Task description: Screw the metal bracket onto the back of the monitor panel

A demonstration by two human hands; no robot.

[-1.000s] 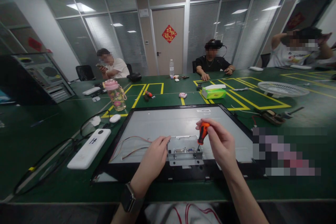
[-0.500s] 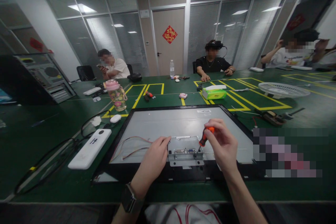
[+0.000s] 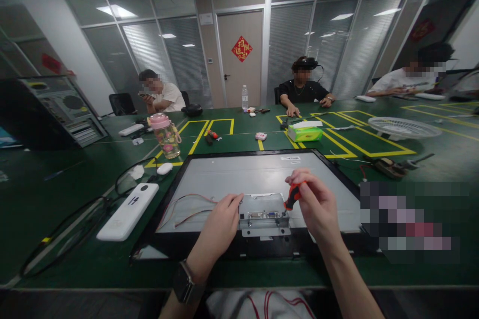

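Head: right hand point(image 3: 316, 207) grips screwdriver point(image 3: 292, 198); panel label point(image 3: 290, 158) unreadable

Right hand point(image 3: 318, 204) grips screwdriver point(image 3: 292, 198) over bracket point(image 3: 264, 214).

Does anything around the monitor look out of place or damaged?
Nothing spilled. The monitor lies with its bare metal back up, and thin wires trail loose across it, left of the bracket that the left hand touches; the right hand holds a screwdriver. A fan grille lies alone far right.
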